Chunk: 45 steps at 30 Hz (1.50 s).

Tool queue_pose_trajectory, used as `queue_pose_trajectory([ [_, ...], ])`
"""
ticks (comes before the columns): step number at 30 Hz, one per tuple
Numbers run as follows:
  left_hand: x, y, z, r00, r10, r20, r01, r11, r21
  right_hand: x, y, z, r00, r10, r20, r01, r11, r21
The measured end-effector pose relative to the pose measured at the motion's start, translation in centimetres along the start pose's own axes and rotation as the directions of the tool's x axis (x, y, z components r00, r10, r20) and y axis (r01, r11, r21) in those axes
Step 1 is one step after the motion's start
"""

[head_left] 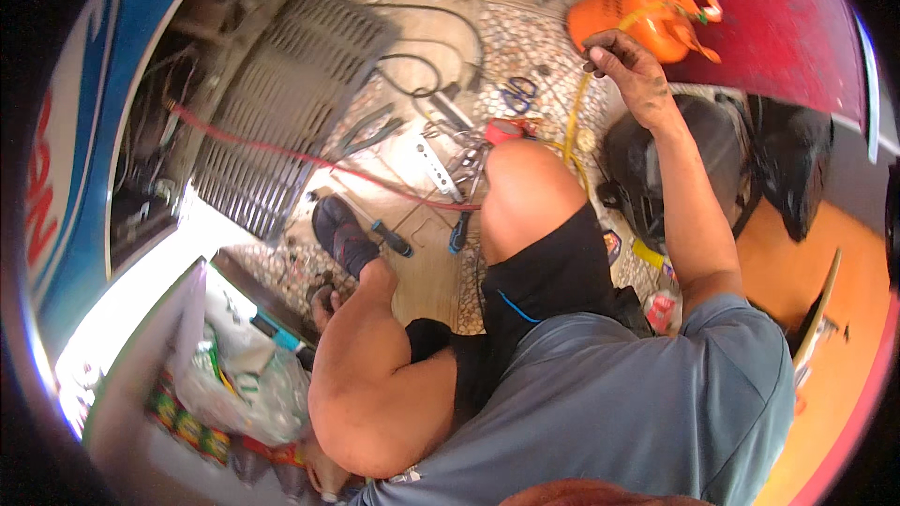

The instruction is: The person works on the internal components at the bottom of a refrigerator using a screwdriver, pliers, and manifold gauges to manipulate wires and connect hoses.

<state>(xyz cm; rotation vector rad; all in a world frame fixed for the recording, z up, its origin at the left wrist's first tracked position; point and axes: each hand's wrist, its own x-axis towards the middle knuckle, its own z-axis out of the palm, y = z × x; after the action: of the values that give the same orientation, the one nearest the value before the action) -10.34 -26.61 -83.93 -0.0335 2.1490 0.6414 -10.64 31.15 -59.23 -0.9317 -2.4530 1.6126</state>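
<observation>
My right hand (pixel 626 66) is raised at the upper right, its fingers curled with thumb and fingertips together. A small dark bit shows at the fingertips, too small to name. Behind it lies an orange gas cylinder (pixel 614 14) on its side, with a yellow hose (pixel 577 112) running down past my fingers. Little shows of my left hand (pixel 323 303): darkened fingers by my bent left leg, near my shoe. The leg hides the rest and whatever it might hold. Ahead, a grey finned coil panel (pixel 281 103) leans in an opened unit, a red hose (pixel 309 157) crossing it.
Screwdrivers (pixel 392 239), a perforated metal strip (pixel 436 169) and black hoses (pixel 412 66) lie on the floor between my feet and beyond. A black rounded machine (pixel 680 164) stands beside my right arm. Plastic bags (pixel 253 384) sit at the lower left.
</observation>
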Motion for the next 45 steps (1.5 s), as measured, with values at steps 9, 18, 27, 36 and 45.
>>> queue_pose_trajectory([
  [9,4.0,3.4,0.8,0.888,0.032,0.458,-0.33,0.738,0.588,-11.0,9.7,-5.9,0.927,0.359,-0.107,-0.373,0.862,-0.344],
  [18,5.8,7.5,1.8,0.678,-0.191,0.71,-0.708,0.089,0.7,-28.1,21.9,-6.0,0.257,0.841,0.476,-0.815,0.454,-0.362],
  [27,6.6,8.3,1.5,0.466,-0.269,0.843,-0.884,-0.114,0.453,-42.8,24.4,-8.9,-0.139,0.908,0.395,-0.955,-0.228,0.189],
  [36,7.2,12.8,-14.5,0.953,0.192,0.233,-0.234,0.958,0.164,-48.4,27.0,-17.6,-0.224,0.578,-0.785,-0.787,0.368,0.496],
  [45,1.1,31.3,-23.1,0.732,0.667,-0.139,-0.621,0.738,0.266,-48.3,26.1,-19.5,0.002,0.301,-0.954,-0.989,0.139,0.042],
])
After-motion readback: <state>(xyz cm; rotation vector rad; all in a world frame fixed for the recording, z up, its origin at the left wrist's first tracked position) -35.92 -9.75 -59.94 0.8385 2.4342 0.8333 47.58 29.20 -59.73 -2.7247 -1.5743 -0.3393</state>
